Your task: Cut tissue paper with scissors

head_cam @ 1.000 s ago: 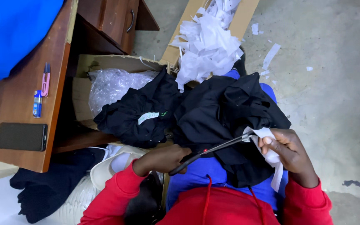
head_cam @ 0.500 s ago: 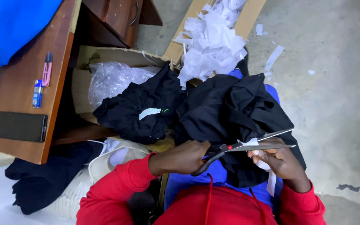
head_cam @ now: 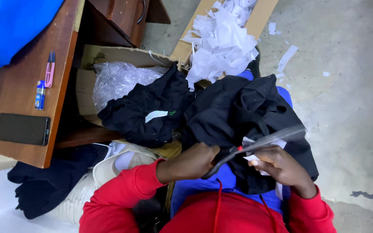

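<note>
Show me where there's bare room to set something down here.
Free: the concrete floor right of the black garment, and the desk top between phone and blue cloth. Crowded: the lap and the cardboard box.

A garment (head_cam: 247, 112) lies on the lap, scissors (head_cam: 255, 144) over its near edge, between the left hand (head_cam: 193, 162) and right hand (head_cam: 281, 166). Paper scraps (head_cam: 223, 41) lie beyond it. On the desk (head_cam: 18, 90) at left lies a phone (head_cam: 22, 129).
</note>
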